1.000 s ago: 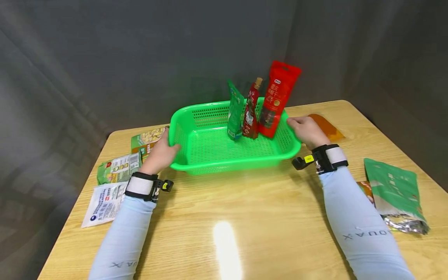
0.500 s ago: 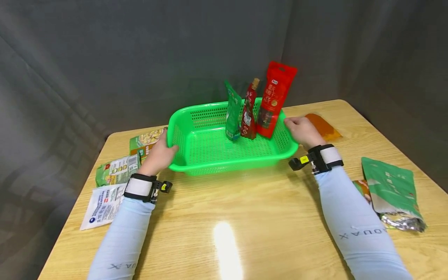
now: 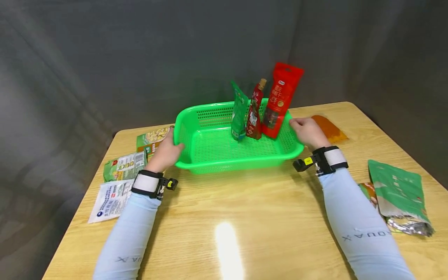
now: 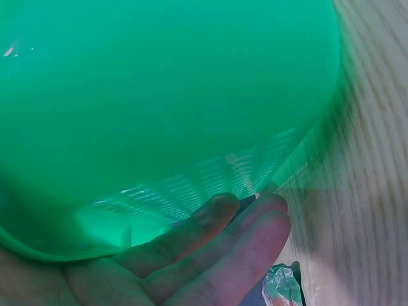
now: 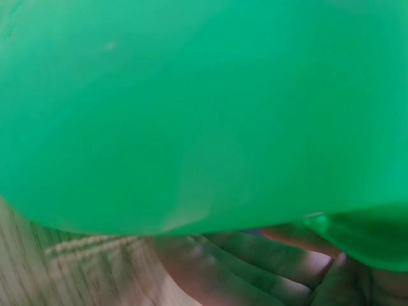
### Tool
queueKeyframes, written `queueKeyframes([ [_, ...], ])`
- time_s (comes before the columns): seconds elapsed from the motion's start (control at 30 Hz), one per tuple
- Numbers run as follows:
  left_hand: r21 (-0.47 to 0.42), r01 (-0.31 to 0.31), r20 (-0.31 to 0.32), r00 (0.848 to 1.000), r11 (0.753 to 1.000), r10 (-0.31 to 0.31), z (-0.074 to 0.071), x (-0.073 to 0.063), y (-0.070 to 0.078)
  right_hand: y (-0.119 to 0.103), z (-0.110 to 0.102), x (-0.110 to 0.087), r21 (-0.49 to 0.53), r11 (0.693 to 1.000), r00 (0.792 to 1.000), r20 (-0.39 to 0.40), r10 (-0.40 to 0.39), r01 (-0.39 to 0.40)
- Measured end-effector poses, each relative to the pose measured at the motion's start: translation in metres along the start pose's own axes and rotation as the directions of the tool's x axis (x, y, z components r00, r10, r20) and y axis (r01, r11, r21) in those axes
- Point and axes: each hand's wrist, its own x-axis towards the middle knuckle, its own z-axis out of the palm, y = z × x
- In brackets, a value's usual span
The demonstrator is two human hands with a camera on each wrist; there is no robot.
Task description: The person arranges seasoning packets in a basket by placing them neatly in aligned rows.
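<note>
A green plastic basket (image 3: pixel 238 161) sits towards the back of the table. My left hand (image 3: pixel 166 152) grips its left end, thumb over the rim; in the left wrist view its fingers (image 4: pixel 245 252) lie along the outer wall. At the opposite end my right hand (image 3: pixel 308 133) holds the rim, its fingers partly hidden beneath the basket in the right wrist view. Inside, towards the right, stand a green pouch (image 3: pixel 239 118), a dark red spout pouch (image 3: pixel 254 116) with a tan cap, and a tall red packet (image 3: pixel 281 95) leaning right.
Left of the basket lie a green-and-brown packet (image 3: pixel 154 137), a green packet (image 3: pixel 126 167) and a white packet (image 3: pixel 110 200). An orange packet (image 3: pixel 329 129) is behind my right hand. A green pouch (image 3: pixel 397 188) overlaps a smaller packet (image 3: pixel 369 190) on the right. Dark cloth (image 3: pixel 210 46) hangs behind.
Everything in the head view has shifted slightly rightward together since half a second ago. Both hands keep their hold on the basket, and its contents stand as before.
</note>
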Motion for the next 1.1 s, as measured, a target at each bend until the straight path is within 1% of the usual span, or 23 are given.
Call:
queueKeyframes([
  [0.23,0.027,-0.004,-0.009,1.000,1.000,0.005,-0.001,0.000,0.000,0.000,-0.002,0.001,-0.025,0.999,1.000,-0.005,-0.026,0.026],
  [0.33,0.021,-0.010,-0.004,1.000,1.000,0.010,-0.003,0.000,0.001,0.000,-0.004,0.002,-0.040,0.998,0.999,-0.006,-0.039,0.039],
  [0.43,-0.005,-0.013,0.018,1.000,1.000,0.014,-0.005,0.000,0.002,0.000,-0.006,0.002,-0.011,1.000,1.000,0.023,-0.020,0.021],
  [0.5,-0.024,-0.018,0.038,0.999,1.000,0.019,-0.006,0.000,0.001,0.002,-0.007,0.002,0.032,1.000,0.999,0.050,-0.001,-0.001],
  [0.57,-0.029,-0.017,0.053,0.998,0.999,0.019,-0.006,0.000,0.001,0.005,-0.008,0.001,0.074,0.997,0.997,0.072,0.015,-0.020],
  [0.67,-0.034,-0.017,0.067,0.998,0.999,0.020,-0.008,0.001,0.001,0.009,-0.009,0.002,0.108,0.993,0.996,0.086,0.029,-0.038],
  [0.8,-0.011,-0.008,0.077,0.997,1.000,0.009,-0.012,0.001,0.001,0.011,-0.010,0.003,0.126,0.990,0.992,0.115,0.048,-0.063],
  [0.9,0.015,-0.016,0.087,0.996,1.000,0.015,-0.016,0.001,-0.001,0.012,-0.010,0.003,0.124,0.990,0.991,0.125,0.052,-0.068],
  [0.97,0.025,-0.031,0.096,0.995,0.999,0.028,-0.020,0.001,-0.004,0.011,-0.010,0.003,0.123,0.990,0.991,0.121,0.054,-0.069],
  [1.1,0.006,-0.062,0.102,0.993,0.998,0.061,-0.032,-0.001,-0.009,0.011,-0.009,0.004,0.136,0.988,0.993,0.107,0.054,-0.069],
])
